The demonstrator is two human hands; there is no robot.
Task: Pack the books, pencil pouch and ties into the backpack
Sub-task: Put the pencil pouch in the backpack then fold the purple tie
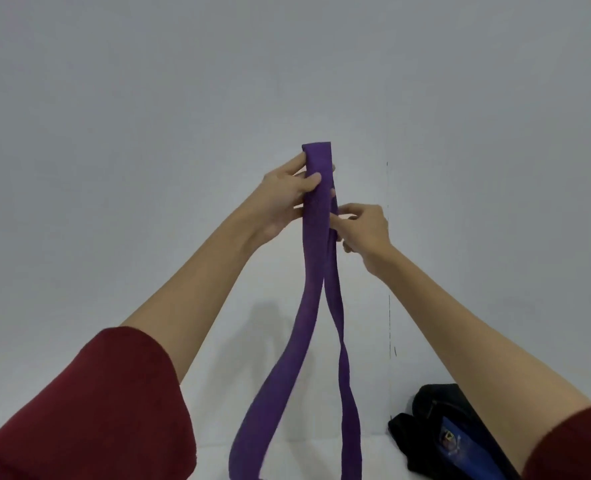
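A long purple tie point(313, 271) hangs folded in half in front of me, its fold at the top and both strands dropping past the bottom edge. My left hand point(285, 199) grips the tie just under the fold, thumb across the front strand. My right hand point(363, 228) pinches the rear strand a little lower, on the right side. A black backpack point(439, 431) with a blue panel lies at the lower right on the white surface, partly hidden by my right forearm. Books and pencil pouch are out of view.
A plain grey-white wall fills the background. The white surface point(304, 452) shows only along the bottom edge, between my arms. Dark red sleeves cover both upper arms.
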